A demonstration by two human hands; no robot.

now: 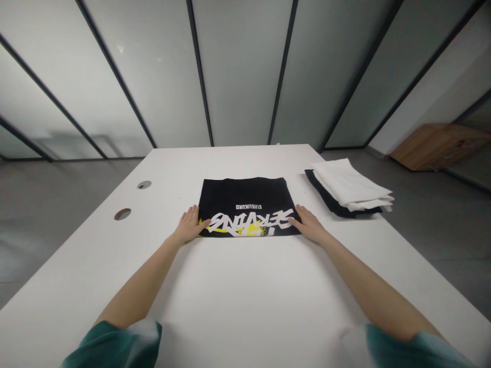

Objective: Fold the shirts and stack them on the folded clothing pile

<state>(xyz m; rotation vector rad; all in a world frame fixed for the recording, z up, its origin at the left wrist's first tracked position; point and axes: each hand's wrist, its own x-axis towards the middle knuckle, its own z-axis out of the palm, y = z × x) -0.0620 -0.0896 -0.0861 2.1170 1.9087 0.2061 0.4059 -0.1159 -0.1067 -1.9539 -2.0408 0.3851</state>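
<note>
A black T-shirt (245, 191), folded into a flat rectangle, lies in the middle of the white table. White and yellow lettering runs along its near side, upside down from where I look. At its left edge rests my left hand (189, 225), fingers stretched out flat along the side and thumb lying over the print. My right hand (309, 226) mirrors it at the right edge, fingers extended and the thumb on top of the cloth. Both hands touch the shirt without being closed around it.
To the right, folded white cloth (351, 184) lies on top of black cloth (333, 205) near the edge of the table (238, 296). Two round holes, a far one (144, 185) and a nearer one (123, 214), are in the tabletop's left side. Frosted panels (241, 71) stand behind.
</note>
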